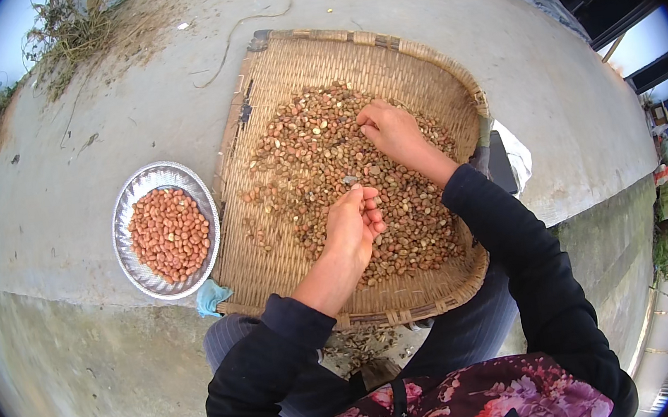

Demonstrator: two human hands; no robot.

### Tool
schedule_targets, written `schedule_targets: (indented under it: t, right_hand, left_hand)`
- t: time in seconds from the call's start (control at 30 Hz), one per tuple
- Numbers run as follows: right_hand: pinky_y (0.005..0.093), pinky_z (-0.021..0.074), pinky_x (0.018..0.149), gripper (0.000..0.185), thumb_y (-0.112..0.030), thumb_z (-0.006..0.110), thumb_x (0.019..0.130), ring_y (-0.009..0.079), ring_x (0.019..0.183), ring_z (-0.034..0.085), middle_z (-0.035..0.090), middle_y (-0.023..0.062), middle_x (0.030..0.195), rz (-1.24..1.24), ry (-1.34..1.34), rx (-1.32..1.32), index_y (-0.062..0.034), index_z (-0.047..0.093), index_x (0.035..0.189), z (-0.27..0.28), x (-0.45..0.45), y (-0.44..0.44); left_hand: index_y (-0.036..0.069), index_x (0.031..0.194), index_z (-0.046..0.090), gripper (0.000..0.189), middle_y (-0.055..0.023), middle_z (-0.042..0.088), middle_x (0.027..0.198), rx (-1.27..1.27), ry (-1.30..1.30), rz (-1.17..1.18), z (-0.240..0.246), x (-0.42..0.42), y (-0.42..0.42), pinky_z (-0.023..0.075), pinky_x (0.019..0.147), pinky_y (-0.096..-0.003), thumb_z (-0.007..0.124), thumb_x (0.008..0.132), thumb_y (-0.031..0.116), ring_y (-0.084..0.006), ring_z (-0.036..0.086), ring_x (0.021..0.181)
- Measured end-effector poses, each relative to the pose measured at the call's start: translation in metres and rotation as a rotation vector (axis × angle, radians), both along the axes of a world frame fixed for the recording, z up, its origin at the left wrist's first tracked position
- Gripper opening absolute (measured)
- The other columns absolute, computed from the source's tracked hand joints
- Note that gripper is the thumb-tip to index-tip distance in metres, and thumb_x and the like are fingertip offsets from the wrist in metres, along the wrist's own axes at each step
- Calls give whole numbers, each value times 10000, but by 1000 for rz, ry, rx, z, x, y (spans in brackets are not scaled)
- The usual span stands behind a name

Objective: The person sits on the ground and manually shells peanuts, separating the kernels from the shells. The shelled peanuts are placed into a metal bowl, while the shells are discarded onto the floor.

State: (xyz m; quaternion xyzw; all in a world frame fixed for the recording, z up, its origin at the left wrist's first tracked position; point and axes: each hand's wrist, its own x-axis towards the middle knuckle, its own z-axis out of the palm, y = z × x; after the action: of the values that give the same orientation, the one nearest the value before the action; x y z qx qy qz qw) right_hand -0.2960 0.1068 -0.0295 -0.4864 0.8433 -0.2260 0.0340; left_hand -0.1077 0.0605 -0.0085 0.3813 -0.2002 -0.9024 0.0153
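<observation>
A woven bamboo winnowing basket [241, 263] rests over my knees, with a broad heap of small shelled peanuts [313, 142], brown and reddish, spread in it. My left hand [354, 221] is palm-up with curled fingers above the near middle of the heap; whether anything lies in it is hard to tell. Farther off and to the right, my right hand [390, 129] reaches down to the heap, its fingertips bent against the peanuts; what they pinch is hidden. Left of the basket stands a silvery round dish [128, 265] holding cleaner, evenly reddish peanuts [169, 235].
A light blue cloth or bag [213, 297] is at the basket's near left corner. Beyond its right edge lie a dark flat object [500, 163] and a white bag [518, 154]. Dried plants [69, 38] lie on the concrete at the far left.
</observation>
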Motion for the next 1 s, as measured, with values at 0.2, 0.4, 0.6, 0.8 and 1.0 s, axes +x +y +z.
schedule_targets:
  t: [0.2,0.4,0.6,0.8,1.0]
  right_hand:
    - [428,506,686,222,-94,634,804,304,846,633,590,104,976,110,192,186,-92,582,1019,-7,-9,-17]
    - [420,504,657,247,-105,644,792,304,809,632,588,96,984,160,231,167,-102,576,1030,-7,-2,-12]
    - [423,487,619,210,-82,610,791,303,753,620,584,97,950,140,217,112,-99,565,996,-17,-1,-14]
    - [465,478,603,138,-68,559,799,333,710,622,578,129,861,135,210,132,-55,550,936,-14,1,-17]
    - [472,510,660,175,-72,554,781,360,782,643,619,189,900,121,208,318,5,555,939,-5,2,-25]
  left_hand:
    - [33,873,540,263,-13,449,732,-3,8,5,5,2,-4,379,527,-281,416,1008,223,-129,430,601]
    - [35,865,530,268,-23,469,750,-19,16,10,4,1,-5,404,550,-285,407,1011,223,-133,452,624]
    - [37,870,527,276,-27,474,759,-37,18,-1,3,0,-4,410,563,-289,387,1020,221,-134,454,629]
    - [35,880,525,276,-28,474,763,-44,15,-9,4,0,-4,412,571,-292,382,1023,222,-136,458,634]
    - [31,876,530,281,-27,474,757,-44,26,-10,3,1,-4,420,560,-288,388,1023,225,-127,461,626]
